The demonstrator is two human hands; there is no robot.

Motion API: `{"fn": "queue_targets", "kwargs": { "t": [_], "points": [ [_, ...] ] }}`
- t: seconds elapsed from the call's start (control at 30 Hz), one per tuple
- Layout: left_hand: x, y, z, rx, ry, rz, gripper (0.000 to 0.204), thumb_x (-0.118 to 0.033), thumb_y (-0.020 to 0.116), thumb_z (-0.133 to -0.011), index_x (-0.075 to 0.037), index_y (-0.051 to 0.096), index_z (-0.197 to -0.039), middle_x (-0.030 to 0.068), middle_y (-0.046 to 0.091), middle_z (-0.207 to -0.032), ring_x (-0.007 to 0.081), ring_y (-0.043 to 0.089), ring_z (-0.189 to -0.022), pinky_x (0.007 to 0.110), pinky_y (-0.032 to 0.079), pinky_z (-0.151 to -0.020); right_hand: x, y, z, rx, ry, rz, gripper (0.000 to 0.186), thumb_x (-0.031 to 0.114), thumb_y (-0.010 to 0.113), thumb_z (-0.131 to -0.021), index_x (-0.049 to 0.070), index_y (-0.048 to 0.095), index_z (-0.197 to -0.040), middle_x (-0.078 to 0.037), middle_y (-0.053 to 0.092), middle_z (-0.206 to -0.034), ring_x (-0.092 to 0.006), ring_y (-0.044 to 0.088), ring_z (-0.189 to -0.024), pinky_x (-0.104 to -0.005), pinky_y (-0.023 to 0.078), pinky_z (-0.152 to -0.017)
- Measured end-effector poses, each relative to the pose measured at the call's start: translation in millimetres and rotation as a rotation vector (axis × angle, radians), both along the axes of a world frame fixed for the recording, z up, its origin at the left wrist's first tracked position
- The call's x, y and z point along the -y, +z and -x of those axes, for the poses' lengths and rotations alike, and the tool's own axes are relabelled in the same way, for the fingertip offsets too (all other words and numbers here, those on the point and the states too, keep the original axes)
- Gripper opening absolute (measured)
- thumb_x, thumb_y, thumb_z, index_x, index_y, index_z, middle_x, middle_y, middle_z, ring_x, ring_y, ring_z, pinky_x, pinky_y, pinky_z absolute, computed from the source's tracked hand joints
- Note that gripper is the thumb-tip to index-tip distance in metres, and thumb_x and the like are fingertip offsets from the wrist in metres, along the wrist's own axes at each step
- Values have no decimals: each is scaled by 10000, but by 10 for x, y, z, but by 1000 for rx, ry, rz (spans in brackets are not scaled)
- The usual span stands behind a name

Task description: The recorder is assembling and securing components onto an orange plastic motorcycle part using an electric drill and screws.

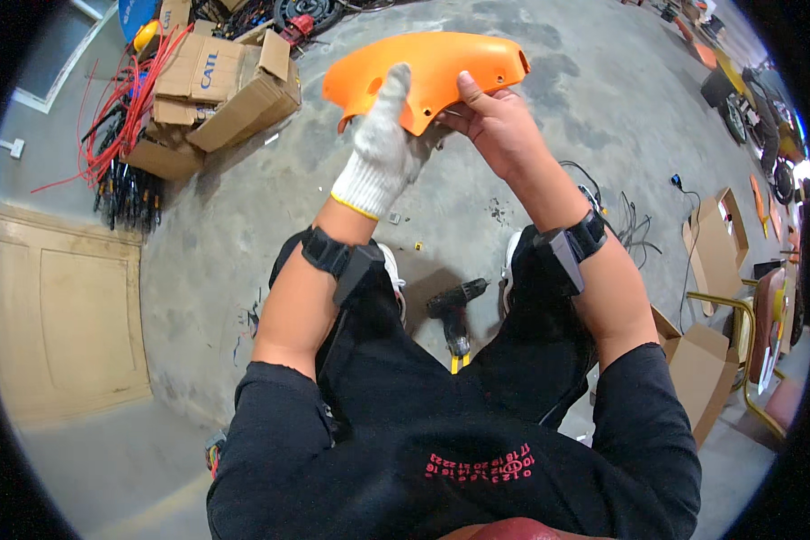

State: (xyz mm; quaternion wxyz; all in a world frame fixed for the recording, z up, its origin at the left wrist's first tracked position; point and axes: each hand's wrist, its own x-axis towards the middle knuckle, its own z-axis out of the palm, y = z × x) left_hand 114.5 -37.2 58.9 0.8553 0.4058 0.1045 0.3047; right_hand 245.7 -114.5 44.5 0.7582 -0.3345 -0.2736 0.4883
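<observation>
Both my hands hold up a curved, shiny orange plastic panel [450, 67] with several small holes along its lower edge. My left hand [387, 144], in a white knit glove with a yellow hem, grips its left part, thumb across the front and fingers hidden behind. My bare right hand [490, 117] pinches the right part, thumb on the front face and fingers underneath. On the floor between my feet lies a black cordless drill [456, 310], with yellow-handled pliers [460, 362] just below it.
Cardboard boxes [229, 85] stand at the upper left beside red cables [144, 108] and a bundle of black rods. A tan door [67, 310] is at the left. On the right are loose black cables [634, 225], opened cartons [702, 369] and a metal-framed chair [751, 333].
</observation>
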Motion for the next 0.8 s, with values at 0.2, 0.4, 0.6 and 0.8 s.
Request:
{"fn": "queue_targets", "kwargs": {
  "t": [0.2, 0.4, 0.6, 0.8],
  "points": [
    [-149, -74, 51, 63, 153, 186, 314, -174, 567, -980, -22, 531, -1252, 133, 627, -1182, 281, 633, -1072, 410, 546, -878, -56, -6, 108, 20, 48, 81, 326, 242, 599, -990, 41, 554, -1243, -87, 660, -1169, -212, 658, -1051, -354, 550, -907],
    [-135, -97, 133, 94, 134, 193, 322, -120, 568, -967, -10, 512, -1265, 161, 611, -1209, 317, 619, -1103, 466, 531, -933, -85, 43, 20, 241, 6, 118, 342, 265, 647, -962, 63, 575, -1228, -64, 686, -1128, -176, 689, -986, -283, 528, -799],
    [-453, -220, 232, 163, 199, 230, 377, -85, 537, -966, 37, 454, -1313, 225, 559, -1292, 394, 548, -1223, 557, 434, -1079, -16, -35, -128, 495, 108, 290, 400, 325, 618, -977, 61, 597, -1277, -51, 683, -1176, -139, 681, -988, -257, 500, -807],
    [-807, -162, 629, 292, 351, 603, 456, -97, 444, -995, 67, 334, -1406, 252, 448, -1411, 463, 493, -1236, 530, 497, -992, -58, -221, -155, 747, 235, 421, 423, 363, 564, -998, 96, 606, -1323, -25, 689, -1154, -109, 664, -984, -226, 489, -779]
  ]
}}
